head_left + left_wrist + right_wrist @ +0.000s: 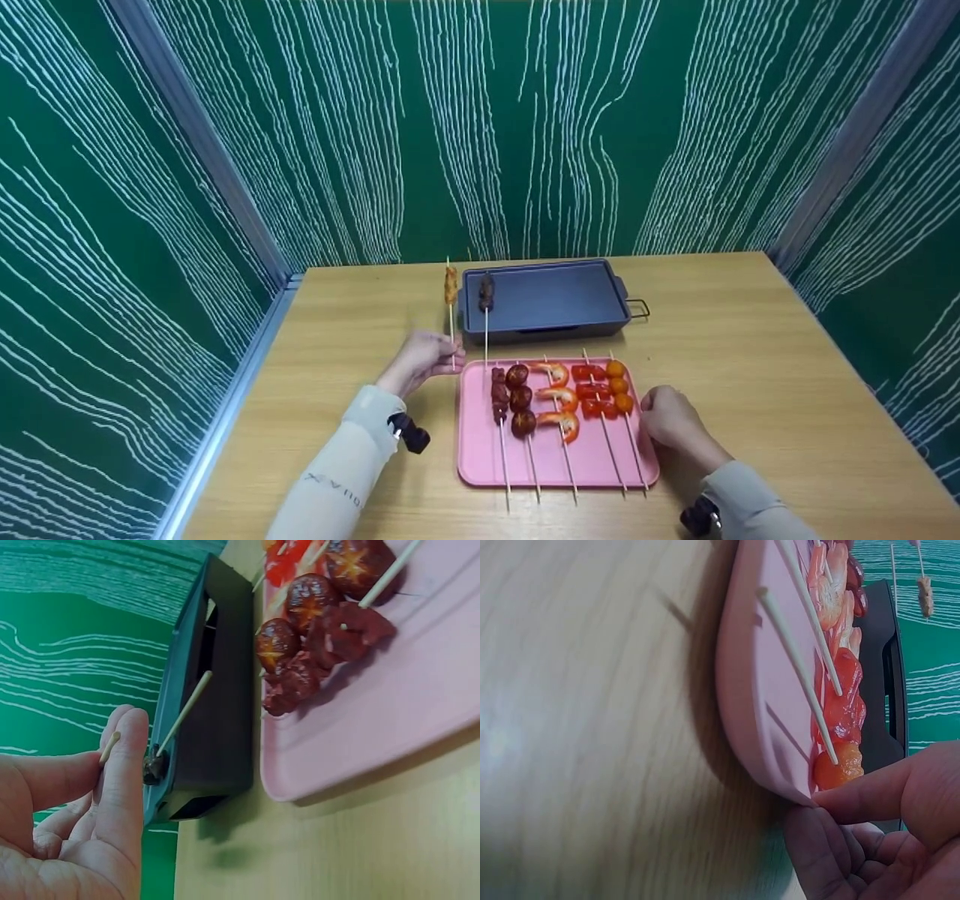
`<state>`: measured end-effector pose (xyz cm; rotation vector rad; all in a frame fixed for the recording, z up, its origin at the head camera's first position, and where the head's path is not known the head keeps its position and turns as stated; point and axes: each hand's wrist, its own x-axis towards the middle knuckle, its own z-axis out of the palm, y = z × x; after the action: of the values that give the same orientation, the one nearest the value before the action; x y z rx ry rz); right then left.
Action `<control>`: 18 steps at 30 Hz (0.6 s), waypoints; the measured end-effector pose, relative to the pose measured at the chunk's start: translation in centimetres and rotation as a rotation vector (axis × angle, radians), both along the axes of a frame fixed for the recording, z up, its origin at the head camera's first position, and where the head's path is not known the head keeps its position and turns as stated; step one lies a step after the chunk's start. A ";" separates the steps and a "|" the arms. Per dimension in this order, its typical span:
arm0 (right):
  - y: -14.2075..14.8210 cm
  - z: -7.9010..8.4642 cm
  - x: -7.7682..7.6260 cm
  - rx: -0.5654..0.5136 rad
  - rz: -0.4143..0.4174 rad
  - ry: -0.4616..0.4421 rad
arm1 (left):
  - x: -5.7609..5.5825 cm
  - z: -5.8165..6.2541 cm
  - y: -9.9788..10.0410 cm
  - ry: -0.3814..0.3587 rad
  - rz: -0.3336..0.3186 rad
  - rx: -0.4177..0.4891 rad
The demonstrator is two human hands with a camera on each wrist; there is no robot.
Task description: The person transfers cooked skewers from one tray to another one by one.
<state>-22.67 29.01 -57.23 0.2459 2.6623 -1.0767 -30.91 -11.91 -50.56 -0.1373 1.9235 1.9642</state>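
Observation:
My left hand (pixel 424 358) pinches the bare stick of a meat skewer (pixel 451 285) between thumb and fingers; its golden-brown pieces point up and away, beside the griddle's left edge. In the left wrist view the stick's end (pixel 110 746) pokes out from between thumb and fingers. My right hand (pixel 671 416) grips the right rim of a pink tray (pixel 476 450), thumb on top and fingers below, as the right wrist view shows. Across the dark griddle's (pixel 555 292) left part lies a dark meat skewer (pixel 487 291), its stick reaching toward the tray.
On the tray lie skewers of red meat (pixel 499 394), mushrooms (pixel 520 398), shrimp (pixel 559 399), red pieces (pixel 592 391) and orange balls (pixel 619 386), sticks overhanging the near edge. A wire handle (pixel 640 307) sticks out from the griddle's right side. Green walls (pixel 525 135) enclose the wooden table (pixel 787 375).

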 end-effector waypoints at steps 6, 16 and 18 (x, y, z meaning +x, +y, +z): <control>0.0 -0.1 -0.1 0.049 0.018 0.030 | 0.8 -0.4 -0.4 0.008 -0.004 0.000; 0.0 0.2 -0.1 0.019 0.007 -0.027 | 2.2 -1.1 -0.8 -0.023 -0.023 -0.029; 0.0 0.2 -0.2 0.012 0.005 -0.039 | 2.6 -1.2 -0.9 -0.026 -0.025 -0.036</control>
<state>-22.84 29.03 -57.08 0.2591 2.6340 -1.0445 -28.34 -12.77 -51.77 -0.1471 1.9357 1.9029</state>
